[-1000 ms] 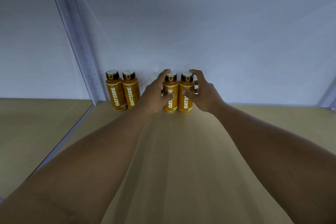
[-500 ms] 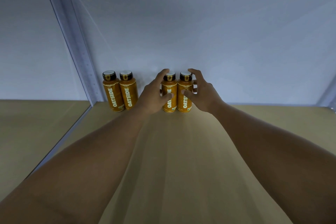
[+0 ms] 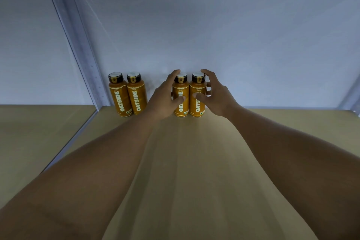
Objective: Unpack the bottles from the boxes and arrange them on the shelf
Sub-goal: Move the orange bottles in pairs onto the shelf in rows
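Gripping two upright bottles at the back of the shelf [image 3: 194, 171]: my left hand [image 3: 164, 99] fingers curled round the left bottle [image 3: 182, 111], right hand [image 3: 217, 96] curled round the right bottle [image 3: 198, 84], bottles touching. Another pair [image 3: 120, 101] stands just left, beside the metal post [image 3: 78, 35].

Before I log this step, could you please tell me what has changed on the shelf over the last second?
Nothing visibly changed. The left hand still grips the third Oatside bottle and the right hand the fourth Oatside bottle, both standing at the back of the shelf. The left pair of Oatside bottles is where it was.
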`<state>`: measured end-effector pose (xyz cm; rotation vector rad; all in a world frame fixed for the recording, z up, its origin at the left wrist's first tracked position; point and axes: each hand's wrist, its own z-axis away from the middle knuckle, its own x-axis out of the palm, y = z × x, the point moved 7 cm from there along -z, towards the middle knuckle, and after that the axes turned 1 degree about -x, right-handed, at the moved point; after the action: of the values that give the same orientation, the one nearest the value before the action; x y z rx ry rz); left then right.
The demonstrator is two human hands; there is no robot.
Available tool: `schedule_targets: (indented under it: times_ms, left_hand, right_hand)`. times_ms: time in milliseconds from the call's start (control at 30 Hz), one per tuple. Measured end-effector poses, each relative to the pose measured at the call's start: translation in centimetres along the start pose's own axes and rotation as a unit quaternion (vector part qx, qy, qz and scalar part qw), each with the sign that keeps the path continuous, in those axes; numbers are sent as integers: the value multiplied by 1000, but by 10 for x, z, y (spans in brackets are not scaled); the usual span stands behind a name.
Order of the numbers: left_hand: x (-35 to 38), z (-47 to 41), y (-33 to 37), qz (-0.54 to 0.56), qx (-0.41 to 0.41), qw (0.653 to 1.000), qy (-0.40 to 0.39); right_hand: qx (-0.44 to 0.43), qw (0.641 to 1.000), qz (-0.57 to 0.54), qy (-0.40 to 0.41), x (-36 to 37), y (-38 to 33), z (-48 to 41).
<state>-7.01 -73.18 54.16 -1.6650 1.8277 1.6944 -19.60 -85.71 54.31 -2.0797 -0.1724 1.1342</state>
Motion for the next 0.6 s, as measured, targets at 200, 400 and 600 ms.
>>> schedule_targets:
  times_ms: [200, 400, 600]
  left_hand:
    - [0, 7, 3, 18, -26, 999, -5]
    - [13, 58, -21, 59, -143, 988, 21]
    - [34, 126, -5, -20, -140, 988, -57]
  right_hand:
    - [45, 997, -53, -17, 2, 7, 6]
    - [146, 989, -26, -22, 7, 42, 52]
    - [146, 981, 105, -73, 4, 46, 123]
